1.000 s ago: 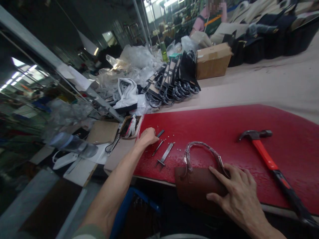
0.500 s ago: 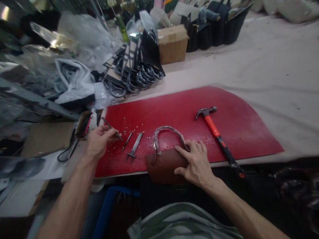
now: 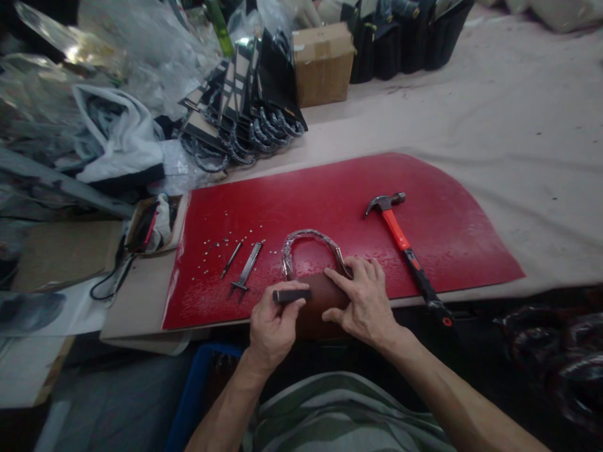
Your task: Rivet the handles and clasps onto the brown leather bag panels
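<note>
My left hand [image 3: 274,326] pinches a short dark metal punch [image 3: 289,295] between thumb and fingers, just over the left part of a brown leather panel [image 3: 332,300]. A handle [image 3: 308,233] in clear plastic wrap arches up from the panel's far edge. My right hand [image 3: 365,302] rests on the panel's right part, thumb and fingers spread, with the fingertips near the handle's right end. The panel lies at the near edge of a red board [image 3: 320,188]. Left of it are a pronged metal punch [image 3: 247,267] and a thin metal tool [image 3: 232,259].
A claw hammer [image 3: 400,242] with an orange and black grip lies to the right. Small bits are scattered at the board's left. Beyond stand a cardboard box [image 3: 324,66] and black panels with wrapped handles [image 3: 266,129]. An open small box [image 3: 155,223] sits left.
My left hand has come right, from the board's left side to the leather panel, carrying the punch. My right hand stays on the panel. The whole view has shifted slightly.
</note>
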Tool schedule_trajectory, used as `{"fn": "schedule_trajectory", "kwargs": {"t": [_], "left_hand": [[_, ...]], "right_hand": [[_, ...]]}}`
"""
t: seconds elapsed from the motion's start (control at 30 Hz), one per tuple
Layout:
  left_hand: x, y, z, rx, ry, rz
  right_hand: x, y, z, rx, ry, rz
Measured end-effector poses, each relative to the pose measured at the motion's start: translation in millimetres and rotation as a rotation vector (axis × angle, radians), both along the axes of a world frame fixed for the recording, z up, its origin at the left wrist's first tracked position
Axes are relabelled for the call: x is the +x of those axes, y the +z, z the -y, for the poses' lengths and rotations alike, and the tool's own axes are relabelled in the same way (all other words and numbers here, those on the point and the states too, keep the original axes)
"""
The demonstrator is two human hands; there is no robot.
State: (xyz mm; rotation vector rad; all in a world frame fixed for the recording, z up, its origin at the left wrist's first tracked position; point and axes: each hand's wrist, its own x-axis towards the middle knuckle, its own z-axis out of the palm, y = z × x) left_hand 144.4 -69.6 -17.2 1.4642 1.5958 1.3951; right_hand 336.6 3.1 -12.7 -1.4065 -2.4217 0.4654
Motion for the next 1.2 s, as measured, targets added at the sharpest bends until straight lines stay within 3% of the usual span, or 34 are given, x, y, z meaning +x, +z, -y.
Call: {"fn": "schedule_trajectory", "kwargs": {"t": [0.17,0.37,0.7,1.2], "left_hand": [[4,-8.9,2,0.064,-0.019,-0.071],[8,-4.9,-3,0.159,-0.064,-0.159],[6,-15.2,-2,0.219,-0.119,-0.152],[11,-23.4,-1,0.225,-0.067,-0.110]], "right_hand": [[0,1.1,0,-0.001,-0.004,-0.006],[1,0.3,1,0.007,-0.002,-0.015],[2,-1.7,2,0.002,-0.001,-0.026],[2,-2.8,2,0.007,0.005,-0.028]]}}
